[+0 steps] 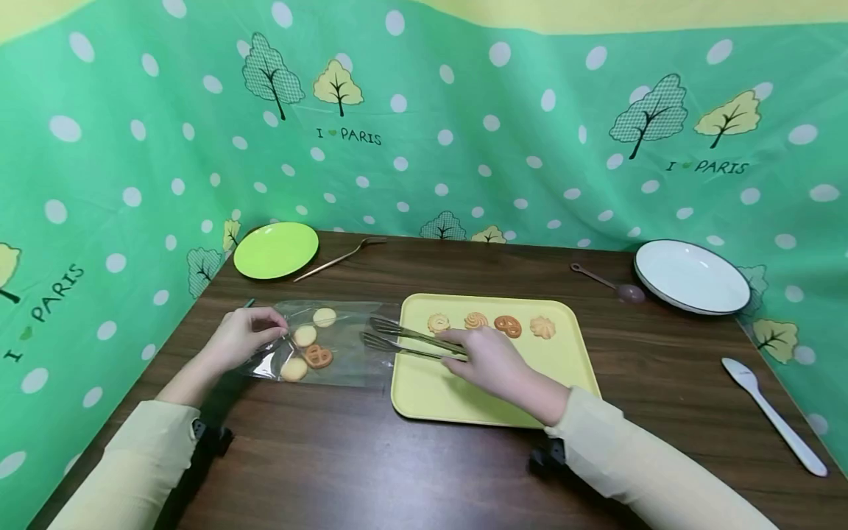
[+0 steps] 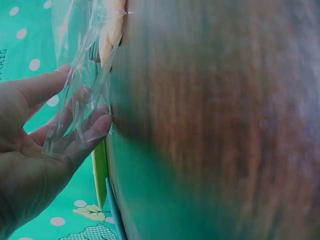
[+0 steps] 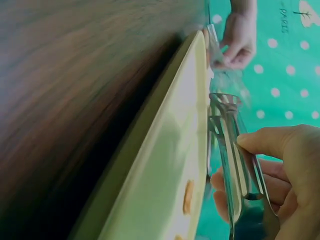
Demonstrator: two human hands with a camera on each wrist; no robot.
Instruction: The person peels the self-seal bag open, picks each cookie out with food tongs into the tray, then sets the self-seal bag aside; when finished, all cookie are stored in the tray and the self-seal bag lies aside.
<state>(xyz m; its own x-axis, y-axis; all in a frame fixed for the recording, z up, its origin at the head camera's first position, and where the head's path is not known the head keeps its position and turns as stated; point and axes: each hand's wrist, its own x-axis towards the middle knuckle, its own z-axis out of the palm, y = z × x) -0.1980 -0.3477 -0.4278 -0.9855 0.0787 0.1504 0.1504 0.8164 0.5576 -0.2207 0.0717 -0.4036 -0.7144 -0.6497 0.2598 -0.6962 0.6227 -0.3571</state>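
My left hand point(image 1: 241, 337) pinches the left end of a clear plastic bag point(image 1: 358, 372). Its film runs between thumb and fingers point(image 2: 102, 125) in the left wrist view. Inside lie pale round cookies point(image 1: 305, 336) and one brown pretzel cookie point(image 1: 318, 356). In my right hand point(image 1: 493, 361) are metal tongs point(image 1: 414, 336), their tips spread apart over the bag's right end and nothing between them. Below that hand sits a yellow tray point(image 1: 457, 401). A row of cookies lies along its far side, among them a swirl cookie point(image 1: 475, 320) and a pretzel cookie point(image 1: 508, 326).
Toward the back left are a green plate point(image 1: 277, 251) and a fork point(image 1: 339, 259). At the back right stands a white dish point(image 1: 692, 276) beside a brown spoon point(image 1: 609, 284). A white knife point(image 1: 775, 417) lies along the right edge of the wooden table point(image 1: 371, 471).
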